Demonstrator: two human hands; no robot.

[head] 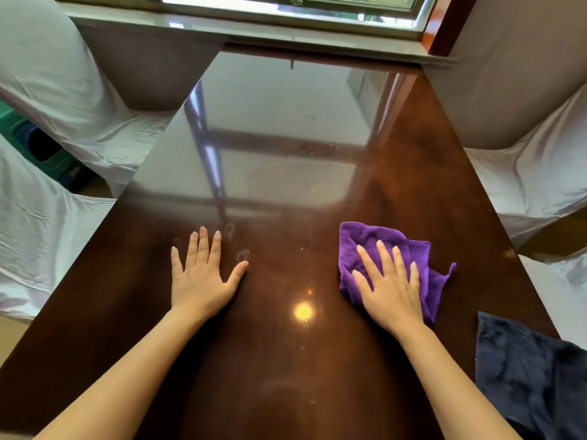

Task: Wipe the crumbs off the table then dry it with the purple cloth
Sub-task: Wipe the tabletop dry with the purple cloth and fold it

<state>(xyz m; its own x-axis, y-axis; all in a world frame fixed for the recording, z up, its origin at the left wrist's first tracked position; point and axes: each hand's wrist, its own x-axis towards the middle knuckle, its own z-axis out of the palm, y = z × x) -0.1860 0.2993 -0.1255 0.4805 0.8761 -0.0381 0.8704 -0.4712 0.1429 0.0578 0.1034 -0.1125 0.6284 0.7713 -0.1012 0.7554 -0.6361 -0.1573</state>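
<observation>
A glossy dark brown table (286, 360) fills the view. My right hand (390, 287) lies flat, fingers spread, on top of a crumpled purple cloth (371, 239) on the table's right half. My left hand (200, 277) rests flat on the bare tabletop to the left, fingers apart, holding nothing. A few small crumbs (306, 242) lie between the hands, just left of the cloth, and more faint crumbs (317, 147) are scattered farther back near the middle.
A dark navy cloth (533, 376) lies at the table's near right corner. Chairs in white covers (47, 90) (524, 173) stand along both sides. A window sill (254, 27) runs behind the far edge.
</observation>
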